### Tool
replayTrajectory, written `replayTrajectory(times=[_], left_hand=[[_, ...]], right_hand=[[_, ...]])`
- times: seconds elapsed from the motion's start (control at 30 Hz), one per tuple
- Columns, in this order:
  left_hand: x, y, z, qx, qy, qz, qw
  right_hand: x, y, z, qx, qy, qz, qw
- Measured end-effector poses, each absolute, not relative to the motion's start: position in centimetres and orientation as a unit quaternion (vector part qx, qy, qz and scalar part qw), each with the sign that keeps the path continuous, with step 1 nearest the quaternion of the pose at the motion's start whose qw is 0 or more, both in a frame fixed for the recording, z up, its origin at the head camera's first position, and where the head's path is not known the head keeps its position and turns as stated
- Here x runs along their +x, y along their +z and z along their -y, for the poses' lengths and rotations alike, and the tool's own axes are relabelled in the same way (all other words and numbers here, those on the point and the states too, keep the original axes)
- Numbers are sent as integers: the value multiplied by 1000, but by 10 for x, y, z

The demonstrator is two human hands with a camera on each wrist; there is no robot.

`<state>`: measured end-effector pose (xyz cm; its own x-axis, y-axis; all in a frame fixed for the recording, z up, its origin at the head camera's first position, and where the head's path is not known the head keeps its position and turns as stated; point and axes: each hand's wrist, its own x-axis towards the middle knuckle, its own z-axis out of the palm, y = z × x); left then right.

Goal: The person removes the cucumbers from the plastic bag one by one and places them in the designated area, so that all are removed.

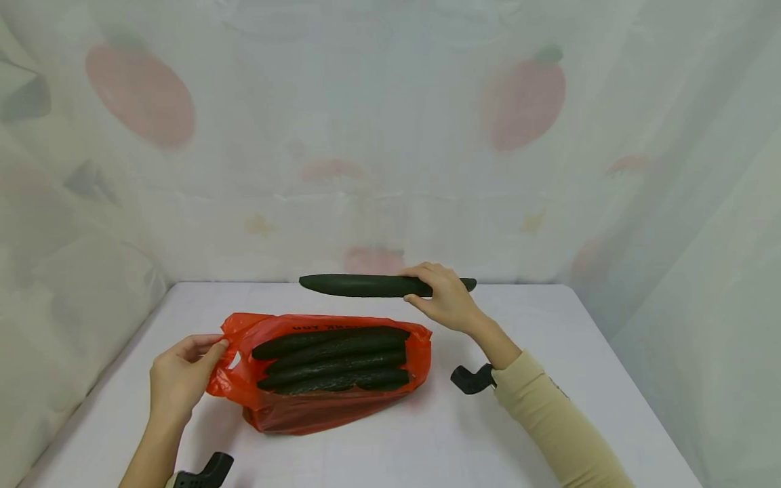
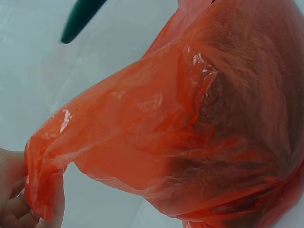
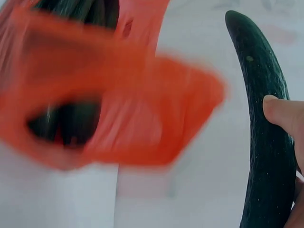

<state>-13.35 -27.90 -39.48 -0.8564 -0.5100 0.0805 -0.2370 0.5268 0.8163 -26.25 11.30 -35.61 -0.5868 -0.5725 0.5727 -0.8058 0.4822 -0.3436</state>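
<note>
A long dark green cucumber (image 1: 354, 285) is held level by my right hand (image 1: 444, 296), above and behind an orange-red plastic bag (image 1: 299, 413). In the right wrist view the thumb lies along the side of this cucumber (image 3: 266, 156). Several more cucumbers (image 1: 335, 359) lie side by side in the bag's wide mouth. My left hand (image 1: 182, 376) pinches the bag's left end between thumb and fingers. The left wrist view shows the bag (image 2: 128, 123) stretched from those fingertips toward its bulging body, with a cucumber tip (image 2: 78, 21) beyond.
The bag rests on a white table (image 1: 500, 434). Behind it hangs a pale curtain (image 1: 390, 122) printed with faded fruit shapes, and more fabric (image 1: 695, 203) lines both sides. Black wrist-camera mounts (image 1: 472, 379) stick out near both wrists.
</note>
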Motion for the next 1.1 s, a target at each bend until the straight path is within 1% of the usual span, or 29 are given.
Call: replayTrajectory(times=[0.5,1.1], left_hand=[[-132,-396,280,216,-435,859,164],[-130,-396,279,209,-437,858,171]], right_hand=[[-295,-377,-182,368,295,866,167],[-312,-419,-235,318,265,904,113]])
